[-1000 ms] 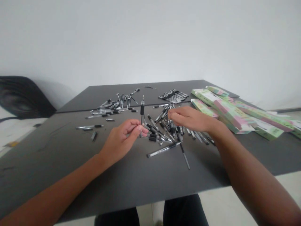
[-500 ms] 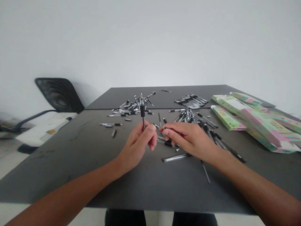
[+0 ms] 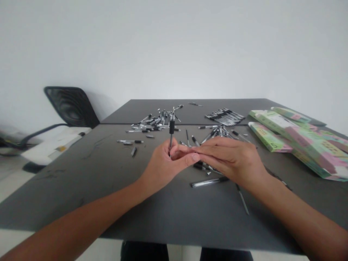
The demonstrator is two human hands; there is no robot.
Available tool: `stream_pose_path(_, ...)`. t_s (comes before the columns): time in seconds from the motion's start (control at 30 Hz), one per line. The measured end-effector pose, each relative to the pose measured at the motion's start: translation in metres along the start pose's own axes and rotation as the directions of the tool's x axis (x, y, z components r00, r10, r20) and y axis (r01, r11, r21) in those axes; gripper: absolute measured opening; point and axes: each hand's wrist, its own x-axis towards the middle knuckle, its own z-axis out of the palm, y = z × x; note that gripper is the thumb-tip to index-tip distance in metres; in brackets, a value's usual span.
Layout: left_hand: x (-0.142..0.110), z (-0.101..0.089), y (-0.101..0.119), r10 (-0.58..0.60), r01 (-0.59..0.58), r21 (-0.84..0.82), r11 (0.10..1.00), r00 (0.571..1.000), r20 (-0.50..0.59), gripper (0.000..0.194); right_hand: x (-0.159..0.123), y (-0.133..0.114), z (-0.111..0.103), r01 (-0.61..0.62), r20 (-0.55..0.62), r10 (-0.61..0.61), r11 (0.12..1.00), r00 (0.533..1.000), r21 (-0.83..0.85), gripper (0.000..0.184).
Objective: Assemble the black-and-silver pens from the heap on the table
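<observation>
We see the left hand point(image 3: 163, 165) pinching an upright black-gripped pen point(image 3: 172, 127) in its fingertips, while the right hand point(image 3: 231, 159), fingers held together, reaches across to touch the left. On the dark grey table point(image 3: 67, 203), a tidy row of pens point(image 3: 224, 116) lies aligned at the far side, but a loose heap point(image 3: 154, 125) and a second loose heap point(image 3: 217, 132) remain unsorted, with green paper boxes point(image 3: 296, 139) stacked to the right
</observation>
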Motion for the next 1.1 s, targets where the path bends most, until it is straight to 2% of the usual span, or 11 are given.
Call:
stream_pose_path(0.1, 0.0, 0.001, 0.001, 0.002, -0.002, 0.016, 1.0, 1.0, 0.007, 0.056, 0.0, -0.002, -0.001, -0.014, 0.028, 0.013, 1.0, 1.0, 0.023, 0.02)
stream_pose_path(0.33, 0.0, -0.004, -0.002, -0.024, 0.023, 0.025, 0.999, 1.0, 0.014, 0.054, 0.004, -0.001, -0.003, -0.055, 0.014, 0.054, 0.993, 0.998, 0.109, 0.018)
stream_pose_path(0.57, 0.002, -0.006, -0.005, -0.096, 0.097, -0.181, 0.979, 0.995, 0.013, 0.055, 0.006, 0.008, 0.0, -0.136, 0.064, 0.122, 0.945, 0.99, 0.298, 0.025)
stream_pose_path(0.73, 0.002, -0.004, -0.001, -0.105, 0.114, -0.197, 0.974, 0.993, 0.053, 0.057, 0.007, 0.007, 0.001, -0.264, 0.079, 0.252, 0.893, 0.964, 0.365, 0.017)
stream_pose_path(0.83, -0.001, -0.005, 0.001, -0.092, 0.106, -0.153, 0.983, 0.991, 0.093, 0.058, 0.011, 0.003, -0.003, -0.352, 0.071, 0.359, 0.826, 0.931, 0.439, 0.015)
stream_pose_path(0.93, -0.007, -0.007, -0.001, -0.109, 0.118, -0.037, 0.992, 0.976, 0.189, 0.053, 0.014, 0.0, -0.007, -0.443, 0.014, 0.52, 0.714, 0.854, 0.541, 0.02)
stream_pose_path(1.03, -0.013, -0.009, -0.006, -0.186, 0.177, 0.058, 0.983, 0.937, 0.295, 0.063, 0.015, -0.003, -0.008, -0.468, -0.029, 0.635, 0.599, 0.772, 0.65, 0.029)
stream_pose_path(1.1, -0.015, -0.01, -0.009, -0.244, 0.243, 0.046, 0.969, 0.91, 0.336, 0.063, 0.015, -0.006, -0.007, -0.458, -0.043, 0.655, 0.572, 0.754, 0.68, 0.031)
